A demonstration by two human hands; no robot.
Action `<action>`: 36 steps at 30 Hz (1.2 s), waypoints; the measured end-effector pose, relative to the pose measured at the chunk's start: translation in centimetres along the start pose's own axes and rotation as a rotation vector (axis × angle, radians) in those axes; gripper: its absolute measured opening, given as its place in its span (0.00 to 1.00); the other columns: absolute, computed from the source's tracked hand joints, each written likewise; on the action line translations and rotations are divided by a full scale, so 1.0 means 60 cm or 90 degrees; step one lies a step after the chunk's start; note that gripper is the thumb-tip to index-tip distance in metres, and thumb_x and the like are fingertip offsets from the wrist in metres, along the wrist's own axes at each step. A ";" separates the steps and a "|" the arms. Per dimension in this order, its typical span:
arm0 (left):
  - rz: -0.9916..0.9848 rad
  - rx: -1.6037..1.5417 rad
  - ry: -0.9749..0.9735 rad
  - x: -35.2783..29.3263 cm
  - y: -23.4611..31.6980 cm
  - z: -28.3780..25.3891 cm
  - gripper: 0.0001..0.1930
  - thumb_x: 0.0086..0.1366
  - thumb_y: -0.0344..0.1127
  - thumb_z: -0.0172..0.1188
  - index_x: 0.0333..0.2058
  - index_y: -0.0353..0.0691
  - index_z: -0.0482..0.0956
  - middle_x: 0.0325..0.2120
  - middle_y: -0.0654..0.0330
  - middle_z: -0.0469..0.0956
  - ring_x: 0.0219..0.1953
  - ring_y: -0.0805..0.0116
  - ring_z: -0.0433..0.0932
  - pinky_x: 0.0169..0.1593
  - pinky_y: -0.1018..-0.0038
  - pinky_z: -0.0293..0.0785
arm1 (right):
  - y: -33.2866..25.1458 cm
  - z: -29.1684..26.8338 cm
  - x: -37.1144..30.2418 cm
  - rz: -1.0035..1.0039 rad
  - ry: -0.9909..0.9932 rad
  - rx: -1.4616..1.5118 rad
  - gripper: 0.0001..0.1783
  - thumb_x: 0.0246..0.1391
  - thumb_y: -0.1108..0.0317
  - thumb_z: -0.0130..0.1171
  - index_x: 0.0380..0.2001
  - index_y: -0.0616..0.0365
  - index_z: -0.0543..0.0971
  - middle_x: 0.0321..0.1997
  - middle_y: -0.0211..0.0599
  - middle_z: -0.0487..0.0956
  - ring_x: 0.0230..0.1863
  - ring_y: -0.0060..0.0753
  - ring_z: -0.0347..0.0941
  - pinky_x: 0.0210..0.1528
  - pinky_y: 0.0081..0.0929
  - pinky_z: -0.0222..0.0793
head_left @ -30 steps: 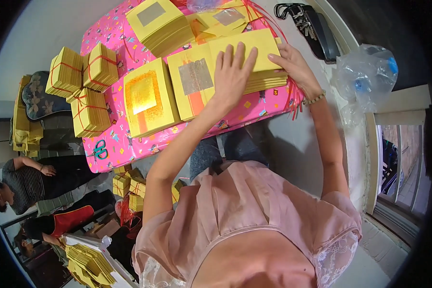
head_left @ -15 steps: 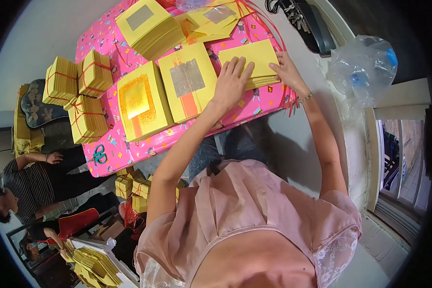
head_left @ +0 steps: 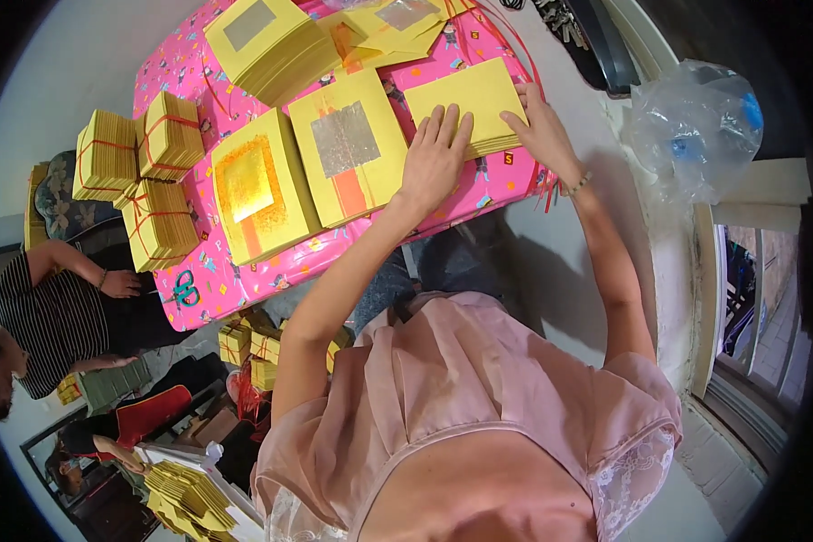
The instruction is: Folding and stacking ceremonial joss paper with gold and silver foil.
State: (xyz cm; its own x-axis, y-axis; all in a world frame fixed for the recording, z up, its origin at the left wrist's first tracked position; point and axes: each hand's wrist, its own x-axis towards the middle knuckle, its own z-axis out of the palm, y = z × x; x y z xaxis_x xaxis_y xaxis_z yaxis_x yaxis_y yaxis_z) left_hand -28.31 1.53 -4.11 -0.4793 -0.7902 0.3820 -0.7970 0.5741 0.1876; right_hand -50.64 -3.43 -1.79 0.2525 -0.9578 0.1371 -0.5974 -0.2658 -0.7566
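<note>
A pale wall [head_left: 81, 81] fills the upper left of the frame. A table [head_left: 210, 300] w/ a pink patterned cover spans upper left to upper ctr, & below it is the worker's pale pink top [head_left: 461, 379]. Lower left: a co-worker in a striped top [head_left: 54, 316], then another in red & blk [head_left: 154, 415], w/ a heap of yellow pieces [head_left: 190, 492] close by. Barred window [head_left: 750, 307] at far right, clear plastic bag [head_left: 696, 131] above it.

On the table, yellow paper goods: tall stack [head_left: 266, 50] at the top, grey-panel stack [head_left: 348, 144] mid-frame, gold-panel stack [head_left: 264, 185] to its left, 3 red-tied bundles [head_left: 160, 226] farther left. The plain yellow stack [head_left: 470, 99] (lower than its neighbours) lies upper ctr, just right of the grey-panel one, directly under & btwn the hands.

L hand [head_left: 436, 154] is open, palm down, fingers extended over the stack's near-left part. R hand [head_left: 542, 140] sits at its right end, thumb on the top sheet, fingers along the edge; can't tell if it's gripping. Green-handled scissors [head_left: 185, 289] lie near the table's left corner; bracelet [head_left: 580, 183] on the R wrist.
</note>
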 end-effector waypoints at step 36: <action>-0.197 -0.329 -0.011 -0.048 -0.091 -0.174 0.18 0.67 0.27 0.51 0.55 0.38 0.74 0.48 0.46 0.77 0.49 0.47 0.76 0.52 0.62 0.72 | -0.080 -0.036 0.034 -0.289 0.054 -0.317 0.26 0.66 0.52 0.47 0.61 0.55 0.70 0.64 0.46 0.68 0.67 0.54 0.59 0.66 0.45 0.55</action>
State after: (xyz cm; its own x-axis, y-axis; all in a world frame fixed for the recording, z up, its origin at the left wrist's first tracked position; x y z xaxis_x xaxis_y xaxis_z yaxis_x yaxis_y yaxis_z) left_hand -18.74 2.90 3.24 -0.2630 -0.9382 0.2250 -0.6209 0.3431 0.7048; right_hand -48.86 -4.37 3.51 0.5125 -0.7393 0.4369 -0.7308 -0.6426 -0.2302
